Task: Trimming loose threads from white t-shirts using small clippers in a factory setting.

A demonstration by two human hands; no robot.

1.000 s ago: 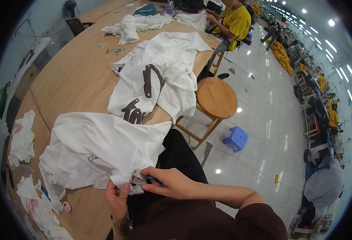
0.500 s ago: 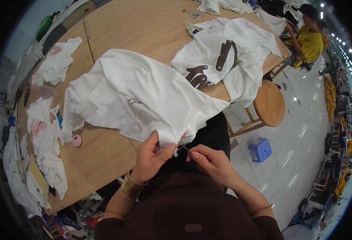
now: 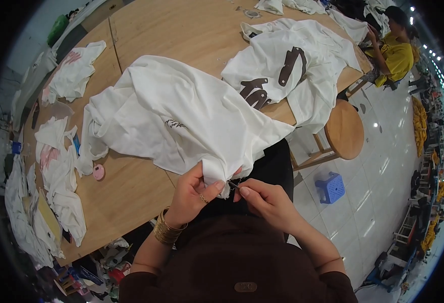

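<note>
A white garment lies bunched across the table's near edge, a small dark print on it. Its ribbed edge hangs over my lap, gripped by my left hand between thumb and fingers. Frayed threads stick out below the thumb. Closed around a thin dark metal tool is my right hand; the tool's point meets the frayed edge. Most of the tool is hidden in the fingers, so its exact kind does not show.
The wooden table carries another white garment with brown prints, smaller white pieces at left and a pink round object. A wooden stool and blue plastic stool stand right. A person in yellow sits far right.
The tool's point has come in against the frayed edge, and my right hand has shifted slightly. My left hand keeps its hold on the garment. The whole view has moved a little.
</note>
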